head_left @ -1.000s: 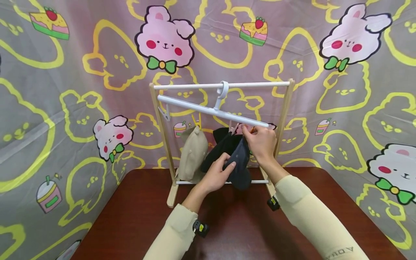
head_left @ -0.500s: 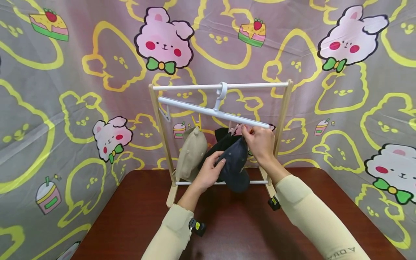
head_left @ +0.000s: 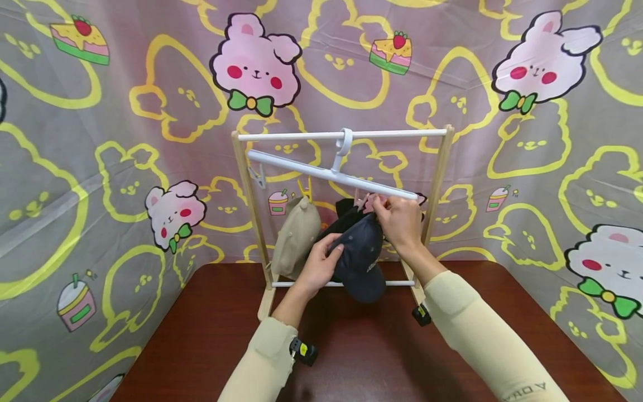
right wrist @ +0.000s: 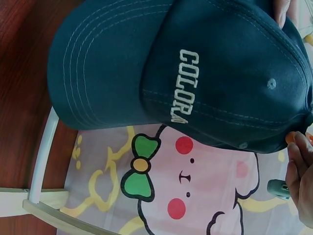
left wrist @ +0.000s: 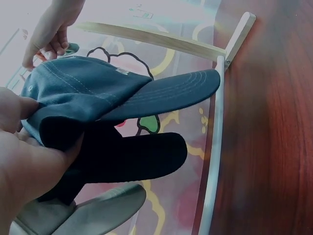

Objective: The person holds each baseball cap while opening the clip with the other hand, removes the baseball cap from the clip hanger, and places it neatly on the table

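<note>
A navy baseball cap (head_left: 359,254) with white lettering hangs tilted under the low right end of the white hanger (head_left: 301,166), brim down. My left hand (head_left: 317,262) grips its back edge, with thumb and fingers on the fabric in the left wrist view. My right hand (head_left: 400,220) is at the cap's top, pinching a small orange clip (right wrist: 291,138), mostly hidden by the fingers. Behind it, a black cap (left wrist: 142,156) hangs from a pink clip (head_left: 359,199). Farther left, a beige cap (head_left: 296,240) hangs from a yellow clip (head_left: 305,191).
The hanger hooks over the top bar (head_left: 291,135) of a wooden-sided rack (head_left: 440,167) on a dark red-brown table (head_left: 351,346). A pale clip (head_left: 258,177) hangs at the hanger's left end. A green clip (right wrist: 279,189) shows beside my right hand. Patterned cloth (head_left: 176,139) surrounds the table.
My left hand has shifted slightly left and turned the navy cap, so its front lettering and brim now face the head view more. My right hand has stayed nearly in place.
</note>
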A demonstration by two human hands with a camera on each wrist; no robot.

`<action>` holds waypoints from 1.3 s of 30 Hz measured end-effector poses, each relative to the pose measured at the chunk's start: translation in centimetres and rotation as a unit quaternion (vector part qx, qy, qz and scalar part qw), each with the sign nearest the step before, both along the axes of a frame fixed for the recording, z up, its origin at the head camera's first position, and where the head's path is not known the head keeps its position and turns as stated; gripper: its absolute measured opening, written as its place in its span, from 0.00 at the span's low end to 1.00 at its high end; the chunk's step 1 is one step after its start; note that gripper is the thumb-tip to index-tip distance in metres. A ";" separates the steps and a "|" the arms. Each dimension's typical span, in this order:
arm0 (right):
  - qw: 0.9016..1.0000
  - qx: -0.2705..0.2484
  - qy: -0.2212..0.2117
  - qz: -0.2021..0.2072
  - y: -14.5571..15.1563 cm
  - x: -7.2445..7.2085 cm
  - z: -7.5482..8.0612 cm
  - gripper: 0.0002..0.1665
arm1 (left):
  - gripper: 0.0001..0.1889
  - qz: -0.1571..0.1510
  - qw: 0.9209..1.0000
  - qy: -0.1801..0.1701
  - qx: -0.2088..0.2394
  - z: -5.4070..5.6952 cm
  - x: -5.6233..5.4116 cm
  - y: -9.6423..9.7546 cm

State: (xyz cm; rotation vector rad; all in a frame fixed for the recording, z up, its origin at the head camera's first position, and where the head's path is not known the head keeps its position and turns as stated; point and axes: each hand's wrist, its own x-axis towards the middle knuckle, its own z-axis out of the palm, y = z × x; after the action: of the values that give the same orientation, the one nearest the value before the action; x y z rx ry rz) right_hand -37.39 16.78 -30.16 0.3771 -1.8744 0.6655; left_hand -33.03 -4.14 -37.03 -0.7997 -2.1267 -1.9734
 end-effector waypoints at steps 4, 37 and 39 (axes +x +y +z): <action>1.000 0.005 -0.004 0.014 -0.1 -0.1 0.1 0.24 | 0.14 0.007 1.000 -0.012 0.002 0.4 0.1 -0.3; 0.998 -0.053 -0.033 -0.014 0.7 0.4 0.1 0.22 | 0.13 -0.004 0.998 -0.052 0.026 -1.5 0.3 -1.8; 0.998 -0.057 -0.039 -0.013 0.8 0.5 0.0 0.22 | 0.13 -0.002 0.998 -0.051 0.027 -1.5 0.5 -1.9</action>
State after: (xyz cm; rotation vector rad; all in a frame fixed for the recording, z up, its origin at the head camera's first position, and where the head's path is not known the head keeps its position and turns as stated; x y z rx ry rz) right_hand -36.90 17.61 -30.15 0.2550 -1.9018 0.7747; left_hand -32.58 -5.99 -38.54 -0.7107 -2.1176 -2.1073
